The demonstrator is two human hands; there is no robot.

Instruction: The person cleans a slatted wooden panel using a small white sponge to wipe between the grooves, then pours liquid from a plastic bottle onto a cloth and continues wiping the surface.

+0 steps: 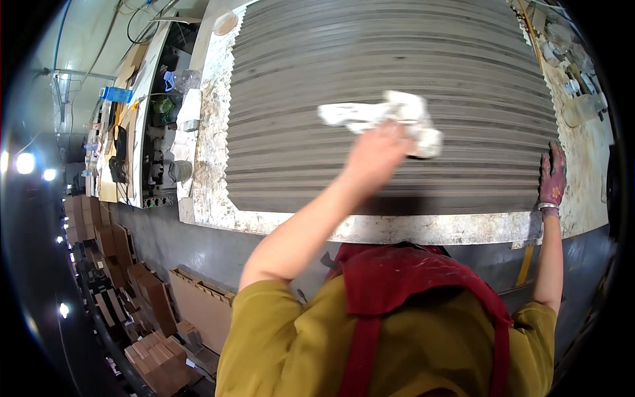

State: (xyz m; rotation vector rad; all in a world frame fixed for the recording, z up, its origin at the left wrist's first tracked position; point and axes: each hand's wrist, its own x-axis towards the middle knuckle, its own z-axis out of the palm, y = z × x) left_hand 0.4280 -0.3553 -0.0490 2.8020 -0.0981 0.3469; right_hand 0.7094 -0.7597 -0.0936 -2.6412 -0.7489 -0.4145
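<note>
My bare left hand (380, 153) presses a crumpled white cloth (415, 109) onto a grey-brown ridged panel (297, 165). Its fingers are gathered over the cloth and slightly smeared by motion, so their tips are hard to make out. Along the panel's right edge lies my right hand (553, 178), in a pinkish-purple glove with a yellow pattern. That hand is flat, fingers stretched away from me, holding nothing. The panel has long ridges running left to right and jagged side edges. Under it is a stained white tabletop (463, 228).
To the left stands a shelf unit (151, 119) with bottles and a blue box (116, 94). Plastic cups (583, 109) and small containers line the far right. Brown cardboard boxes (159, 360) and a large carton (198, 308) stand on the floor at lower left.
</note>
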